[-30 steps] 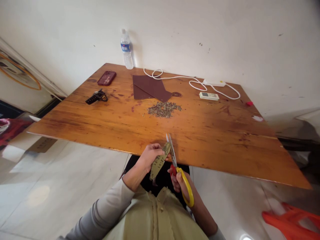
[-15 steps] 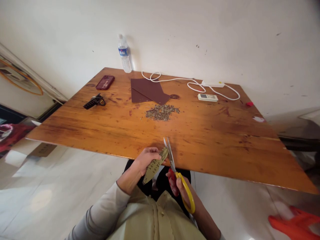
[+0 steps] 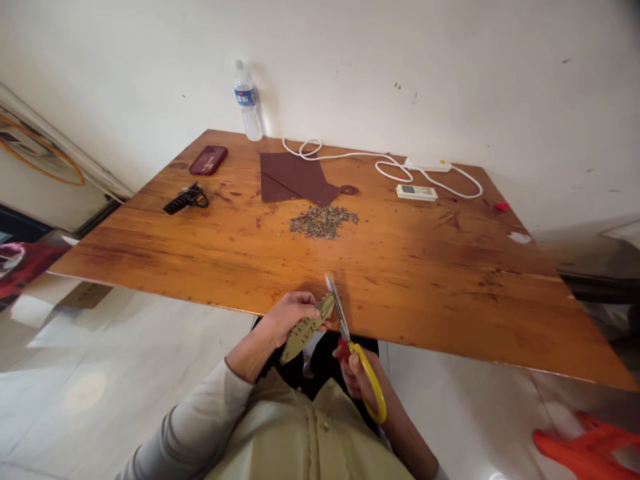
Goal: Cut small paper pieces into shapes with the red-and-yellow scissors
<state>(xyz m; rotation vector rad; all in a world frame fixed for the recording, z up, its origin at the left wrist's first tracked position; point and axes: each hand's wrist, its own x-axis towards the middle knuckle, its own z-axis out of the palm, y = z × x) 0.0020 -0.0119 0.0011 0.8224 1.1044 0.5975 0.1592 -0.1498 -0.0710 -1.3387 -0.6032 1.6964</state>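
My left hand [image 3: 296, 316] pinches a leaf-shaped piece of sandpaper [image 3: 303, 335], its olive printed back facing up and its ends cut into jagged points. My right hand [image 3: 356, 373] is wrapped round the red and yellow handles of a pair of scissors [image 3: 371, 385]. The blades point up and away, nearly closed, beside the far end of the piece, over the table's front edge. Beyond them on the table lies a heap of thin cut shreds [image 3: 325, 221]. Behind the heap are dark red-brown sandpaper sheets [image 3: 293, 177], overlapping.
On the wooden table [image 3: 425, 280] are a dark red phone [image 3: 209, 160], a black hair clip [image 3: 186, 199], a water bottle [image 3: 246, 100], a white remote [image 3: 417, 193] and a power strip [image 3: 428, 164] with a looped cord. An orange-red object [image 3: 585, 440] is on the floor at right.
The scissor blades have come closer together at the piece's far end. Both hands remain in nearly the same place, and the view has shifted slightly.
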